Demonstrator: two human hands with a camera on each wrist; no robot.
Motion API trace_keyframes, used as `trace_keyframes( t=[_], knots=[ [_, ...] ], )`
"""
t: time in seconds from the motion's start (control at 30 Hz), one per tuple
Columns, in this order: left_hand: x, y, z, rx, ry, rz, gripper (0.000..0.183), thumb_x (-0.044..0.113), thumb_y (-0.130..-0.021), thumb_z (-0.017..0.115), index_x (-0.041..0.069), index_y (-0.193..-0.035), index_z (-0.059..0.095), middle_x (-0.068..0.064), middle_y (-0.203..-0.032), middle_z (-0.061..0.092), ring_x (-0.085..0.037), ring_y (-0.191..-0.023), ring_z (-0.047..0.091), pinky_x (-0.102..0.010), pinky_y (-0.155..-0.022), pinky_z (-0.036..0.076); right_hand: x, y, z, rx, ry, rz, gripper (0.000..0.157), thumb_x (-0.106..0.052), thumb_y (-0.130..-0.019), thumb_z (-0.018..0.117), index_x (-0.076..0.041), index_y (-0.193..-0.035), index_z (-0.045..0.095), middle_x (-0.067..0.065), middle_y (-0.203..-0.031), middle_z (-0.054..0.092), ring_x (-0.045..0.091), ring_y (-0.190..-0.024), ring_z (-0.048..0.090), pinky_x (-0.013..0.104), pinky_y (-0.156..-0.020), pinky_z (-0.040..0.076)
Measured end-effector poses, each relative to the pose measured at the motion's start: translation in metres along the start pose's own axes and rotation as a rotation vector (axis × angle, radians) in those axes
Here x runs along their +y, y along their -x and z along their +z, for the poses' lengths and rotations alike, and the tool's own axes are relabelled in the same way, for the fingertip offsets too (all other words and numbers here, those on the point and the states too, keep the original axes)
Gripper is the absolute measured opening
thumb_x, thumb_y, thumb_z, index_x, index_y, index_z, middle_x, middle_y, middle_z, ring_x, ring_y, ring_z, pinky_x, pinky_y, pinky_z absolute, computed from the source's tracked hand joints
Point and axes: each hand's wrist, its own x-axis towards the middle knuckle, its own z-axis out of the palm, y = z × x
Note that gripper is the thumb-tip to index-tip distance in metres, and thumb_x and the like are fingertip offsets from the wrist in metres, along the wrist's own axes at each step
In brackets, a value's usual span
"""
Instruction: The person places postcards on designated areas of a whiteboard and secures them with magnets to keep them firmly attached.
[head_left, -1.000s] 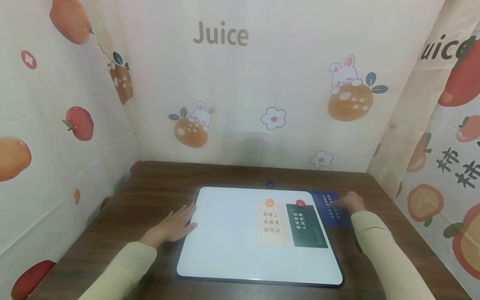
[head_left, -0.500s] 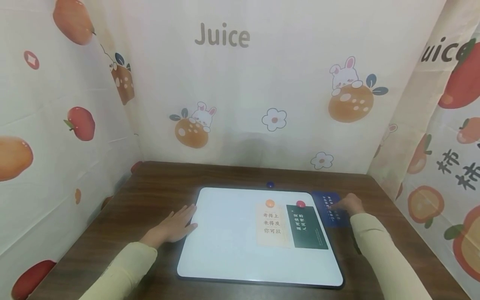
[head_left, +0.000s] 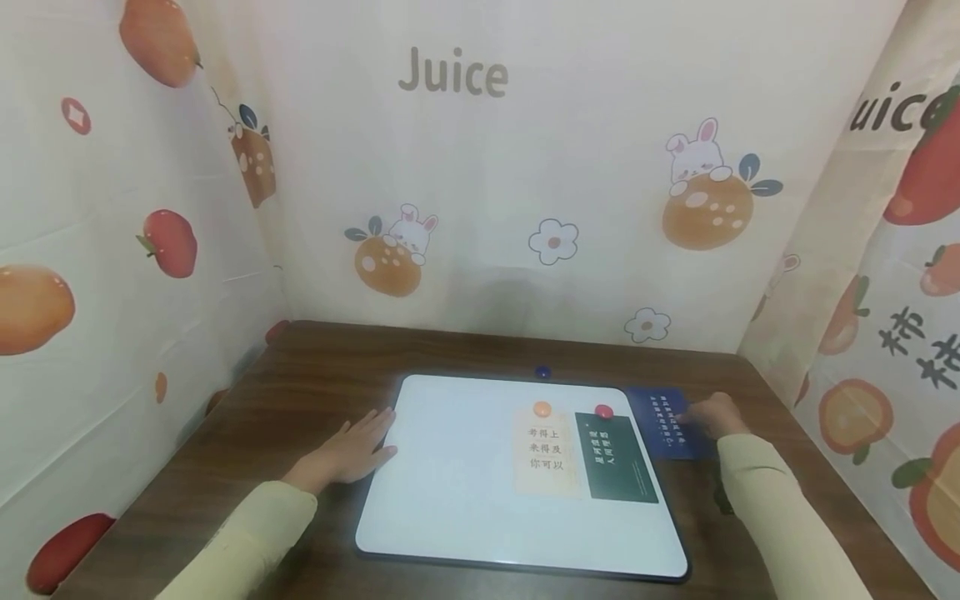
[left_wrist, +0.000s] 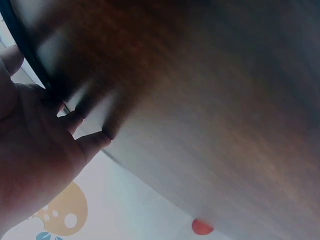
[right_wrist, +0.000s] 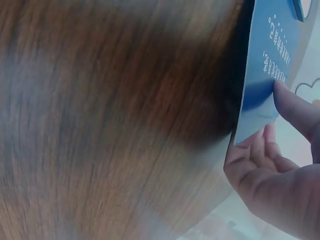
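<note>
My right hand (head_left: 716, 415) pinches the right edge of a blue card (head_left: 660, 417) with white writing, beside the board's right edge. In the right wrist view the thumb (right_wrist: 295, 107) lies on the card's printed face and the fingers curl behind it; the card's near edge stands off the wood. Straight-fingered, my left hand (head_left: 345, 450) rests at the left edge of a whiteboard (head_left: 435, 467), its fingertips and thumb at the rim. On the board's right half lie a cream card (head_left: 546, 475) under an orange round magnet (head_left: 542, 409) and a dark green card (head_left: 622, 475) under a red magnet (head_left: 603, 412).
A dark blue round magnet (head_left: 543, 372) sits on the brown wooden table (head_left: 322, 367) just behind the board. A small dark object (head_left: 722, 500) shows partly beside the right sleeve. Fruit-printed cloth (head_left: 495, 167) walls in the back and both sides.
My right hand has shifted a little to the right, its thumb now at the card's edge, and more of the writing shows. The left hand has stayed in place.
</note>
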Motion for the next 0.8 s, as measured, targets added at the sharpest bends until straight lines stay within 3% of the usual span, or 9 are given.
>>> trace_keyframes(
  t=[0.3,0.6,0.8],
  knots=[
    [-0.001,-0.001,0.000,-0.004,0.005,0.015,0.066,0.033,-0.100,0.046,-0.004,-0.149,0.022,-0.022,-0.155,0.018,-0.042,-0.142,0.010,-0.065,-0.108,0.006,0.016,-0.008,-0.011,-0.118,-0.121,0.032,0.073,-0.018,-0.086,0.068,0.021,-0.135,0.029,0.039,-0.129,0.038,0.050,-0.113,0.042,0.060,-0.097,0.037],
    [-0.001,-0.002,0.001,-0.006,0.002,0.005,0.064,0.032,-0.100,0.046,-0.003,-0.149,0.022,-0.021,-0.155,0.018,-0.041,-0.142,0.009,-0.065,-0.108,0.006,0.020,0.002,-0.025,-0.204,-0.104,-0.005,0.084,-0.034,-0.087,0.069,0.020,-0.137,0.028,0.040,-0.132,0.036,0.049,-0.114,0.042,0.062,-0.099,0.034],
    [0.001,-0.002,-0.001,-0.020,0.001,0.000,0.064,0.032,-0.101,0.046,-0.003,-0.149,0.022,-0.021,-0.155,0.018,-0.040,-0.142,0.009,-0.064,-0.108,0.006,0.015,0.007,-0.028,-0.184,-0.189,0.044,0.078,-0.023,-0.091,0.066,0.021,-0.139,0.022,0.040,-0.136,0.031,0.049,-0.121,0.038,0.057,-0.103,0.032]
  ],
)
